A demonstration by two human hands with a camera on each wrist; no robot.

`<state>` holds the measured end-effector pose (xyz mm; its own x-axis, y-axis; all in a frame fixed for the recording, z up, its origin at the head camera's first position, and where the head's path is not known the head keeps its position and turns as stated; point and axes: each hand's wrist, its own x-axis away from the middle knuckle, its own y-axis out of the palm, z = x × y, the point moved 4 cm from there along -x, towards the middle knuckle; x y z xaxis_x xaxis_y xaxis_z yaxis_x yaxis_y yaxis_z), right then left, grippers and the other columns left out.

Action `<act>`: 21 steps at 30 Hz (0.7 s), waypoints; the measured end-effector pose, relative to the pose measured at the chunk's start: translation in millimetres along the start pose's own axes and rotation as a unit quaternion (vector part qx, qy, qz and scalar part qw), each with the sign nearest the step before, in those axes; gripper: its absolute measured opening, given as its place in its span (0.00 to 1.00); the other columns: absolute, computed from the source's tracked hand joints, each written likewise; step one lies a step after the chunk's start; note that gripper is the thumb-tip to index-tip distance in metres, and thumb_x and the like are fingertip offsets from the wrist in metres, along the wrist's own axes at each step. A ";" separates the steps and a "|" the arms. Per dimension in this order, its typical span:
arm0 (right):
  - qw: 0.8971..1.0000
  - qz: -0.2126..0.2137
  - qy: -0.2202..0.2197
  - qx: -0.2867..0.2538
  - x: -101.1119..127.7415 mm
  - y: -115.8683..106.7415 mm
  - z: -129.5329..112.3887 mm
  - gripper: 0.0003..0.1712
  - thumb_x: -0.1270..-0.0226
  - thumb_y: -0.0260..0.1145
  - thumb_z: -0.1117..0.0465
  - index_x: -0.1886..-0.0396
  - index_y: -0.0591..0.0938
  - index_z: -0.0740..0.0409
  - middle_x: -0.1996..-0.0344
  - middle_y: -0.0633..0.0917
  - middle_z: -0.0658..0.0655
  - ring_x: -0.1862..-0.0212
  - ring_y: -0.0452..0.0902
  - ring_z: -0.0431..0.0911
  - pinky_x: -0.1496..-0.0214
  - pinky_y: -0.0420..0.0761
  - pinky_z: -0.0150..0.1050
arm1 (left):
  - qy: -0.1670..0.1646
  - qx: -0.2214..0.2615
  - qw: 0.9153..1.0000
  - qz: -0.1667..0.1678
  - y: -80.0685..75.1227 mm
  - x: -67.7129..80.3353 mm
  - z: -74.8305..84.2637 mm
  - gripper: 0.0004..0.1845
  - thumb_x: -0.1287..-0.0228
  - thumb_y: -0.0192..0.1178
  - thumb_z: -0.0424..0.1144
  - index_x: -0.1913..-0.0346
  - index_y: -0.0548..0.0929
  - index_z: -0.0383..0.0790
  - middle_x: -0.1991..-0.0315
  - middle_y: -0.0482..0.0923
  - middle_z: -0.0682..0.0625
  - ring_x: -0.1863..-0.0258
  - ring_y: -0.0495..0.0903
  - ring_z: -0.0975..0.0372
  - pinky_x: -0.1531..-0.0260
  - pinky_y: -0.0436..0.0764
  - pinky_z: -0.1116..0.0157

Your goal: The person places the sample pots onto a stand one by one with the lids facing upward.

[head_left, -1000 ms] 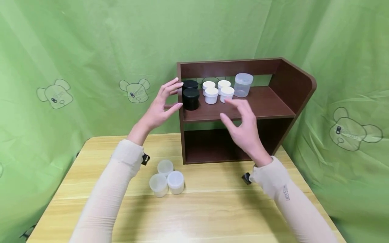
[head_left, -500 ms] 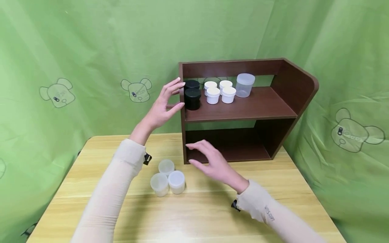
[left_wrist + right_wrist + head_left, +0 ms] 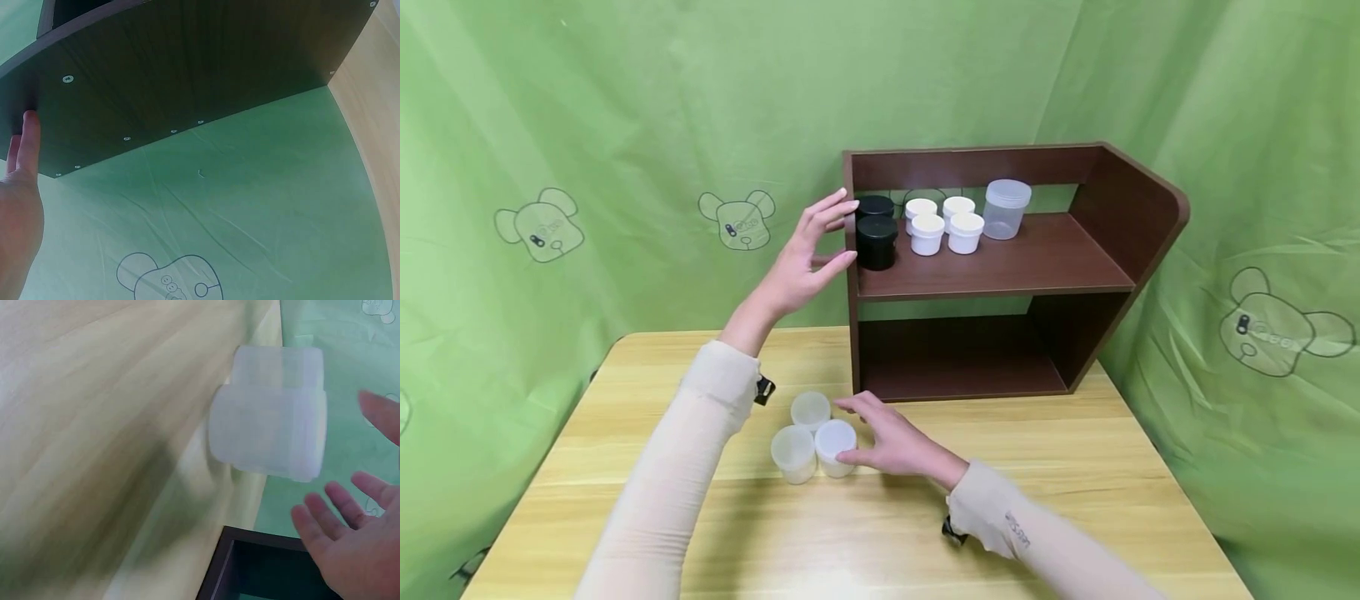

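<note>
Head view: right hand [image 3: 891,446] with fingers spread and loose at a small frosted plastic jar with white lid [image 3: 836,447] on the wooden bench [image 3: 1075,467], not yet gripping, likely the reach step; closing round it looks next. Left hand [image 3: 801,267] flat, relaxed against the dark brown wooden shelf's [image 3: 1000,267] side. Right wrist view blurred; contact unclear.

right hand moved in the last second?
Yes. The right hand has dropped from in front of the shelf unit down and left to the table, and is now at the frosted jars.
</note>
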<state>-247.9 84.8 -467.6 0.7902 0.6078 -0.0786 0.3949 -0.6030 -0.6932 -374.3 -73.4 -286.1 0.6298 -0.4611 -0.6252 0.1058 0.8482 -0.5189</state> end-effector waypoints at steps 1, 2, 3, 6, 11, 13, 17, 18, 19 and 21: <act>1.000 -0.006 0.003 -0.002 -1.3 2.6 2.3 0.44 0.37 0.78 0.51 0.24 0.70 0.52 0.34 0.76 0.59 0.32 0.74 0.58 0.31 0.78 0.58 | 0.000 0.001 1.000 0.000 0.1 -0.2 -0.2 0.33 0.25 0.61 0.37 0.22 0.63 0.55 0.17 0.48 0.62 0.26 0.68 0.54 0.44 0.88 0.54; 1.000 -0.010 0.004 -0.002 -2.7 4.9 4.5 0.45 0.38 0.79 0.51 0.24 0.70 0.54 0.35 0.76 0.60 0.32 0.74 0.58 0.32 0.78 0.59 | 0.000 0.002 1.000 0.000 0.2 -0.2 -0.2 0.33 0.25 0.61 0.37 0.22 0.63 0.55 0.17 0.48 0.62 0.26 0.68 0.54 0.44 0.88 0.54; 1.000 -0.014 0.005 -0.006 -3.8 6.6 6.1 0.46 0.40 0.80 0.52 0.25 0.70 0.54 0.35 0.76 0.60 0.32 0.74 0.58 0.31 0.78 0.59 | 0.000 0.003 1.000 0.001 0.3 -0.2 -0.4 0.33 0.25 0.61 0.36 0.22 0.63 0.54 0.17 0.48 0.61 0.26 0.69 0.53 0.44 0.89 0.53; 1.000 -0.021 0.010 -0.008 -6.6 10.9 10.3 0.45 0.43 0.83 0.54 0.28 0.72 0.56 0.37 0.78 0.59 0.33 0.75 0.56 0.31 0.77 0.58 | 0.000 0.005 1.000 0.000 0.7 -0.5 -1.0 0.33 0.25 0.61 0.36 0.22 0.64 0.54 0.17 0.48 0.60 0.26 0.69 0.53 0.45 0.89 0.53; 0.999 -0.030 0.011 0.008 -9.2 16.1 14.7 0.42 0.45 0.84 0.54 0.31 0.75 0.52 0.40 0.80 0.52 0.36 0.76 0.50 0.31 0.78 0.53 | -0.002 0.002 1.000 -0.002 0.6 -1.0 -0.8 0.33 0.25 0.61 0.37 0.22 0.63 0.55 0.16 0.48 0.59 0.26 0.69 0.53 0.45 0.88 0.55; 0.999 -0.032 0.009 0.015 -9.9 17.4 15.9 0.41 0.44 0.83 0.53 0.32 0.75 0.50 0.40 0.80 0.51 0.37 0.77 0.49 0.31 0.78 0.52 | -0.002 -0.002 1.000 -0.003 0.1 -1.1 -0.4 0.33 0.25 0.61 0.37 0.22 0.63 0.55 0.16 0.48 0.60 0.26 0.69 0.53 0.45 0.88 0.54; 0.999 -0.035 0.011 0.018 -10.9 17.9 17.7 0.39 0.42 0.82 0.53 0.33 0.75 0.48 0.40 0.81 0.49 0.38 0.77 0.47 0.34 0.80 0.49 | -0.004 -0.008 1.000 -0.006 -1.1 -1.0 0.3 0.33 0.24 0.60 0.38 0.22 0.62 0.56 0.17 0.47 0.63 0.26 0.69 0.53 0.45 0.88 0.52; 0.999 -0.036 0.012 0.018 -10.9 17.8 18.1 0.38 0.42 0.82 0.53 0.33 0.75 0.48 0.41 0.81 0.48 0.39 0.78 0.46 0.35 0.80 0.47 | -0.004 -0.007 1.000 -0.006 -1.3 -1.0 0.2 0.33 0.24 0.60 0.38 0.22 0.62 0.56 0.17 0.47 0.64 0.26 0.69 0.53 0.44 0.88 0.51; 0.999 -0.037 0.012 0.018 -10.9 17.8 18.5 0.38 0.42 0.82 0.53 0.34 0.75 0.47 0.41 0.82 0.48 0.39 0.78 0.46 0.36 0.80 0.46 | -0.005 -0.008 1.000 -0.006 -1.3 -0.8 0.3 0.33 0.24 0.60 0.38 0.22 0.62 0.56 0.17 0.47 0.64 0.26 0.69 0.53 0.44 0.88 0.51; 0.999 -0.040 0.012 0.016 -10.7 17.8 19.2 0.37 0.42 0.81 0.53 0.34 0.76 0.47 0.42 0.82 0.47 0.41 0.78 0.45 0.38 0.81 0.44 | -0.006 -0.008 1.000 -0.007 -1.0 -0.9 -0.5 0.33 0.25 0.61 0.38 0.22 0.62 0.56 0.17 0.47 0.64 0.26 0.69 0.53 0.44 0.88 0.51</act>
<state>-258.3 77.5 -492.8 0.7675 0.6410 -0.0050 0.4429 -0.5359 -0.7188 -375.3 -74.0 -285.3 0.6373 -0.4692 -0.6113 0.1022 0.8378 -0.5364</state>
